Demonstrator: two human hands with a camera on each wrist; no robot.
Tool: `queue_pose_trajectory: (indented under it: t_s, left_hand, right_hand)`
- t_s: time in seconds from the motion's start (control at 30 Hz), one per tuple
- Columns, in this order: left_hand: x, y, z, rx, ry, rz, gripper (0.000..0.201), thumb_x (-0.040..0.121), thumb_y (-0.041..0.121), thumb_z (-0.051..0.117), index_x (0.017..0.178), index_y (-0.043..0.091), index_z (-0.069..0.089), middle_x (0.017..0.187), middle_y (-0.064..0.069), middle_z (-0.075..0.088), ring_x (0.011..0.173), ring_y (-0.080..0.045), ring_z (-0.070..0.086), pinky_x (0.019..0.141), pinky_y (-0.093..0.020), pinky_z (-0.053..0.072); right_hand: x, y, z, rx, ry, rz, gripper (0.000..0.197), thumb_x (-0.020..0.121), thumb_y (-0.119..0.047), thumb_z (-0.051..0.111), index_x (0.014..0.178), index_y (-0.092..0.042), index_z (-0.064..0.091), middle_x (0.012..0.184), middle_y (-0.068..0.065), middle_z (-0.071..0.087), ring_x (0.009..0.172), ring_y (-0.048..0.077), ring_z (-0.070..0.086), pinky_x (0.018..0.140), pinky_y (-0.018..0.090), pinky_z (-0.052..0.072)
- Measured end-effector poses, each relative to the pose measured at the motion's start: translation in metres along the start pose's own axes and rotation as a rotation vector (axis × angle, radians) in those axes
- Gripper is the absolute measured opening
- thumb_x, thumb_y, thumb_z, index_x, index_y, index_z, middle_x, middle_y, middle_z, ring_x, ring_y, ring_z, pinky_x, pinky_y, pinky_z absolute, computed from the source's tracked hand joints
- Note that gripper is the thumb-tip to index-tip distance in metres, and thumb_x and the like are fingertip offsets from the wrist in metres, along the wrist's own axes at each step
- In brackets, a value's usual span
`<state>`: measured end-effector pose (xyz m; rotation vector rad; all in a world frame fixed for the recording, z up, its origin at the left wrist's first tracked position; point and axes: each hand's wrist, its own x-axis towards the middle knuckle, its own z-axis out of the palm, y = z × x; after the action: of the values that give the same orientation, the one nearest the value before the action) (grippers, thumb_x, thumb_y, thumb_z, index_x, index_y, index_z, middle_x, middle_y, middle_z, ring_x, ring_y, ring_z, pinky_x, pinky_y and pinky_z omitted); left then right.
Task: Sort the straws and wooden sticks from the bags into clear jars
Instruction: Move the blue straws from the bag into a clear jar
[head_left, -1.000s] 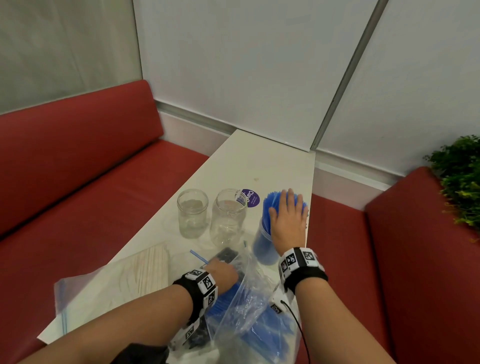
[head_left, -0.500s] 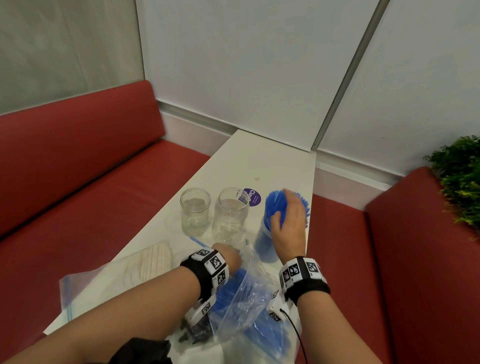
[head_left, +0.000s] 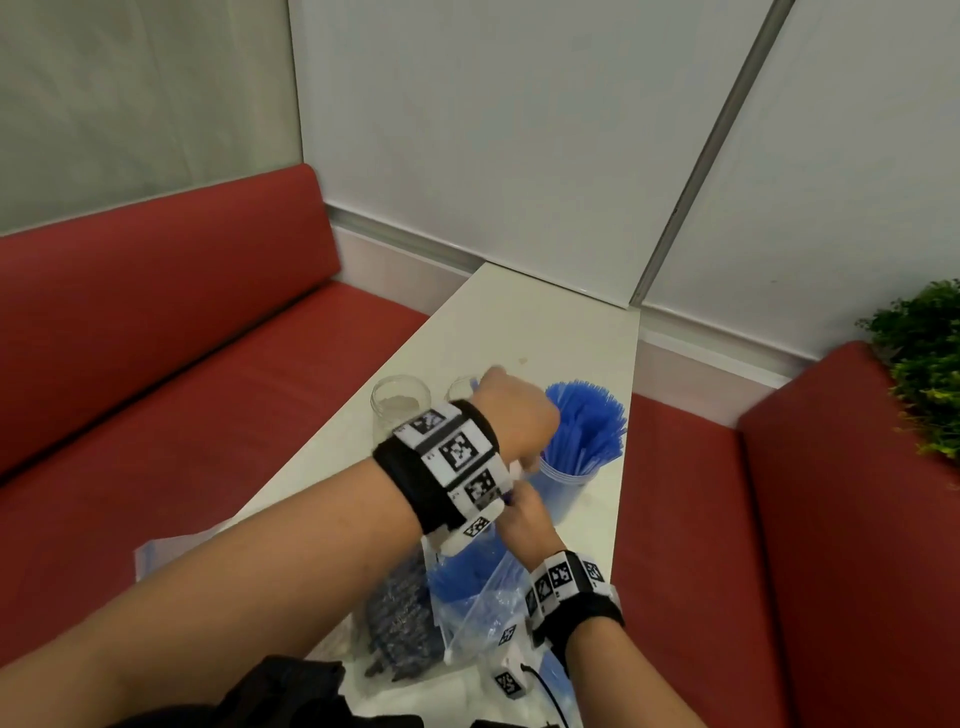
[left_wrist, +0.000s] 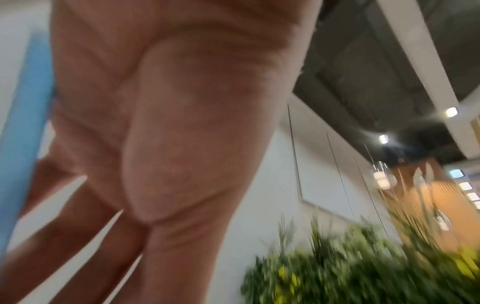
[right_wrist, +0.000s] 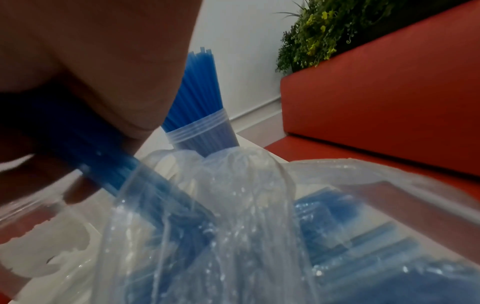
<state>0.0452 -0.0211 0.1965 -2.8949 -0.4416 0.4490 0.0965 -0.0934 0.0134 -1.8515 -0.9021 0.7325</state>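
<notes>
A clear jar (head_left: 566, 483) packed with upright blue straws (head_left: 584, 421) stands near the table's right edge; the right wrist view also shows this jar (right_wrist: 205, 137). My left hand (head_left: 514, 415) is lifted beside the straw tops, its arm crossing over my right hand. A single blue straw (left_wrist: 23, 144) runs along my left hand (left_wrist: 182, 123), seemingly pinched. My right hand (head_left: 524, 519) grips a bundle of blue straws (right_wrist: 103, 160) at the mouth of a clear plastic bag (right_wrist: 233, 205). The wooden sticks are hidden behind my left forearm.
An empty glass jar (head_left: 400, 410) stands left of my left wrist, and a second jar's rim (head_left: 460, 387) peeks out behind the hand. A bag of dark straws (head_left: 400, 613) lies near me. Red benches flank the white table (head_left: 519, 322); a plant (head_left: 924, 374) sits at right.
My left hand rose from the bag and swung right, up to the straw jar. My right hand left the straw tops and dropped to the bag, taking hold of a bundle.
</notes>
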Motion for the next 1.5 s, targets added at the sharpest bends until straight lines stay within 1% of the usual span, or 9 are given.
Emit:
queue_pose_trajectory:
  t_s: [0.17, 0.43, 0.63, 0.77, 0.93, 1.03, 1.2, 1.33, 1.5]
  left_hand:
    - [-0.012, -0.032, -0.043, -0.177, 0.542, 0.015, 0.068, 0.094, 0.071, 0.021, 0.061, 0.019, 0.051, 0.059, 0.006, 0.054, 0.058, -0.013, 0.052, 0.081, -0.037, 0.036]
    - [0.009, -0.019, -0.007, -0.335, 0.458, 0.123, 0.077, 0.095, 0.07, 0.013, 0.078, 0.02, 0.068, 0.074, 0.004, 0.069, 0.071, -0.015, 0.061, 0.083, -0.037, 0.043]
    - [0.011, -0.044, 0.006, -1.611, 0.999, 0.135, 0.057, 0.102, 0.054, 0.03, 0.1, 0.018, 0.074, 0.099, 0.006, 0.075, 0.099, -0.007, 0.068, 0.098, -0.03, 0.048]
    - [0.019, -0.044, 0.039, -1.841, 0.523, -0.253, 0.067, 0.103, 0.054, 0.025, 0.097, 0.008, 0.073, 0.096, -0.006, 0.076, 0.099, -0.024, 0.07, 0.097, -0.048, 0.051]
    - [0.026, -0.027, 0.088, -2.465, -0.136, -0.213, 0.079, 0.101, 0.058, 0.021, 0.116, -0.006, 0.063, 0.122, -0.025, 0.063, 0.112, -0.04, 0.063, 0.1, -0.05, 0.048]
    - [0.027, -0.015, 0.093, -2.954, -0.166, -0.133, 0.059, 0.105, 0.041, 0.035, 0.113, -0.012, 0.059, 0.121, -0.028, 0.06, 0.101, -0.041, 0.067, 0.09, -0.048, 0.056]
    - [0.028, -0.013, 0.091, -2.782, -0.109, -0.119, 0.023, 0.097, 0.018, 0.056, 0.094, -0.004, 0.066, 0.083, -0.017, 0.067, 0.077, -0.025, 0.071, 0.061, -0.029, 0.061]
    - [0.031, -0.016, 0.096, -2.681, -0.214, -0.116, 0.025, 0.095, 0.034, 0.061, 0.089, 0.01, 0.062, 0.072, -0.004, 0.059, 0.048, -0.008, 0.053, 0.03, -0.014, 0.036]
    - [0.031, -0.017, 0.103, -2.545, -0.151, -0.096, 0.028, 0.1, 0.041, 0.05, 0.083, 0.018, 0.047, 0.058, 0.004, 0.036, 0.037, -0.002, 0.023, 0.03, -0.013, 0.017]
  right_hand:
    - [0.001, -0.017, -0.001, 0.268, 0.063, -0.004, 0.039, 0.07, -0.051, 0.066, 0.062, -0.013, 0.056, 0.049, 0.004, 0.054, 0.047, 0.017, 0.051, 0.059, 0.034, 0.045]
    - [0.013, -0.066, -0.011, 0.316, 0.102, -0.139, 0.033, 0.093, -0.008, 0.061, 0.062, -0.016, 0.049, 0.043, -0.005, 0.046, 0.04, 0.01, 0.043, 0.048, 0.029, 0.04]
    - [0.011, -0.093, -0.042, 0.422, 0.131, -0.189, 0.034, 0.094, -0.037, 0.069, 0.078, -0.008, 0.059, 0.053, -0.004, 0.042, 0.047, 0.014, 0.041, 0.055, 0.031, 0.044]
    - [0.011, -0.138, -0.069, 0.484, 0.259, -0.303, 0.036, 0.089, -0.046, 0.073, 0.061, -0.028, 0.058, 0.054, -0.004, 0.046, 0.048, 0.014, 0.044, 0.052, 0.027, 0.045]
    - [0.011, -0.17, -0.078, 0.616, 0.301, -0.375, 0.039, 0.086, -0.046, 0.076, 0.067, -0.024, 0.05, 0.056, -0.001, 0.045, 0.049, 0.016, 0.044, 0.058, 0.033, 0.05]
    - [0.008, -0.165, -0.07, 0.606, 0.288, -0.363, 0.04, 0.088, -0.042, 0.075, 0.068, -0.021, 0.047, 0.057, 0.001, 0.044, 0.05, 0.017, 0.045, 0.059, 0.032, 0.049]
    - [0.004, -0.156, -0.066, 0.591, 0.249, -0.343, 0.04, 0.091, -0.035, 0.073, 0.066, -0.019, 0.048, 0.057, 0.004, 0.045, 0.054, 0.021, 0.046, 0.062, 0.035, 0.047]
    - [0.004, -0.155, -0.068, 0.525, 0.195, -0.356, 0.038, 0.093, -0.034, 0.072, 0.063, -0.019, 0.054, 0.058, 0.004, 0.051, 0.058, 0.019, 0.051, 0.067, 0.035, 0.049]
    - [0.002, -0.15, -0.073, 0.42, 0.092, -0.287, 0.038, 0.095, -0.03, 0.07, 0.066, -0.009, 0.057, 0.064, 0.006, 0.06, 0.07, 0.022, 0.061, 0.08, 0.043, 0.053]
